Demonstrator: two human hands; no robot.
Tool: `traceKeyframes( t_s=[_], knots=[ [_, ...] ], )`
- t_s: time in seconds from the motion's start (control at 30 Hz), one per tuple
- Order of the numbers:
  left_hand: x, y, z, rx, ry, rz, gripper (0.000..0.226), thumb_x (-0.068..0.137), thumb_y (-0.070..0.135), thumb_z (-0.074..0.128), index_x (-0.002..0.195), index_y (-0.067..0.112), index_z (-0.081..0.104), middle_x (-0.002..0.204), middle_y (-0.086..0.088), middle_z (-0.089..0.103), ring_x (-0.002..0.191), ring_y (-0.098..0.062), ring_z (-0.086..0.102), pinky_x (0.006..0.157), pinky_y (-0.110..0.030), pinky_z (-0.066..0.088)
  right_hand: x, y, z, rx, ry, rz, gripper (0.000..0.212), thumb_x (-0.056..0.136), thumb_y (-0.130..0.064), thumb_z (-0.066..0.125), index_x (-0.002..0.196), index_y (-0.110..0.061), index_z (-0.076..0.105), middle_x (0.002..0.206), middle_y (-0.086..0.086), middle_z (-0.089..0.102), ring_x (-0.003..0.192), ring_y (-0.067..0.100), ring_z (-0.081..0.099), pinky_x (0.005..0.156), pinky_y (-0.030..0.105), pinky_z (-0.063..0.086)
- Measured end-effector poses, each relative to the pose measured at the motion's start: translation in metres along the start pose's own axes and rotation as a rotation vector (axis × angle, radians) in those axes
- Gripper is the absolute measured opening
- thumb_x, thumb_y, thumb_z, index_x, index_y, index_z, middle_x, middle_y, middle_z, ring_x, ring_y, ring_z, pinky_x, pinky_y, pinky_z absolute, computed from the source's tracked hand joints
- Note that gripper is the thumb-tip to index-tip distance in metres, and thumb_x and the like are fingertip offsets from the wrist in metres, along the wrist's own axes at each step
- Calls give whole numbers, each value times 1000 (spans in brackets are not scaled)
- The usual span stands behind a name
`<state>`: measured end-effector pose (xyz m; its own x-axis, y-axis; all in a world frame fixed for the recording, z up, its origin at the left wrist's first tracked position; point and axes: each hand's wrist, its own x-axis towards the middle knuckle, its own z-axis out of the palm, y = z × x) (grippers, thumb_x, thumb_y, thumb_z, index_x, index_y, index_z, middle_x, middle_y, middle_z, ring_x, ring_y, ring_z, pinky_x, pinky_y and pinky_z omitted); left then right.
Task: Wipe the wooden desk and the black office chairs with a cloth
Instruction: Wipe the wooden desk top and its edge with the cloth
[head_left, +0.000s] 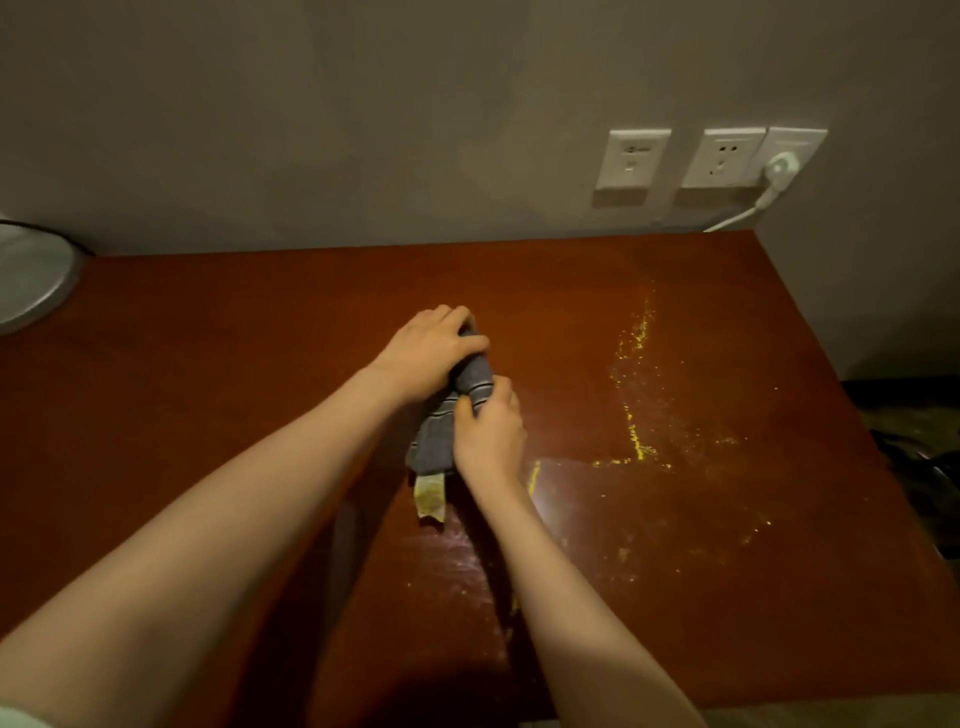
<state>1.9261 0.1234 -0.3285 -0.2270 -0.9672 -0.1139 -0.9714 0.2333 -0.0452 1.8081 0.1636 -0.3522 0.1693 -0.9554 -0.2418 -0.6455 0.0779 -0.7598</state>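
Wood desk (208, 364): reddish-brown top set against the wall. The near middle shows a pale, streaky film, so a loaded cloth would likely spread this rather than lift it.
Yellow scatter (636, 415): a line of grit and loose specks on the right half, unwiped. A fast sweep to the right could push it over the edge.
Dark shapes (914, 467): past the desk's right edge and too dim to identify as a chair. Anything knocked off the desk lands there.
Metal disc (31, 280): at the far left edge, well apart from the work, so low risk.
Cloth (434, 441): grey with stripes, bunched into a roll at desk centre and held between both hands. Its lower end is close to the top, though I cannot tell if it touches.
Left hand (426, 353): fingers clenched round the far end of the roll.
Right hand (491, 431): fingers curled tight on the near part. If this is a twist or a refold, it could shake grit loose.
Stained flap (430, 496): yellow-soiled corner hanging below the right hand. It is the likeliest source of re-soiling if it isn't folded inward.
Plug (782, 169): white, seated in the wall socket, with its lead (737, 218) running down at the back corner. A reach into that corner could snag the lead.
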Motion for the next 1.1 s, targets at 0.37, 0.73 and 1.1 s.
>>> traceKeyframes(
  t_s=[0.37, 0.73, 1.1],
  knots=[
    [-100, -43, 51, 81, -305, -136, 42, 93, 16, 51, 133, 21, 40, 132, -12, 36, 118, -29, 36, 92, -35, 37, -57, -9, 106, -338, -268, -126, 53, 95, -33, 51, 135, -7, 28, 132, 12, 42, 113, 32, 54, 80, 37, 47],
    [-28, 29, 53, -30, -138, -160, 37, 93, 15, 46, 130, 14, 43, 125, -14, 38, 116, -31, 37, 90, -37, 35, -24, 38, 36, -413, -112, -45, 40, 96, -30, 48, 127, -10, 34, 126, 9, 46, 110, 33, 55, 78, 38, 44],
    [60, 135, 52, -82, -56, 32, 34, 94, 15, 44, 128, 16, 45, 132, -14, 36, 126, -34, 33, 112, -47, 17, 2, 102, -64, -417, 79, 208, 41, 96, -27, 49, 130, -10, 35, 130, 11, 46, 110, 35, 55, 81, 40, 44]
  ],
)
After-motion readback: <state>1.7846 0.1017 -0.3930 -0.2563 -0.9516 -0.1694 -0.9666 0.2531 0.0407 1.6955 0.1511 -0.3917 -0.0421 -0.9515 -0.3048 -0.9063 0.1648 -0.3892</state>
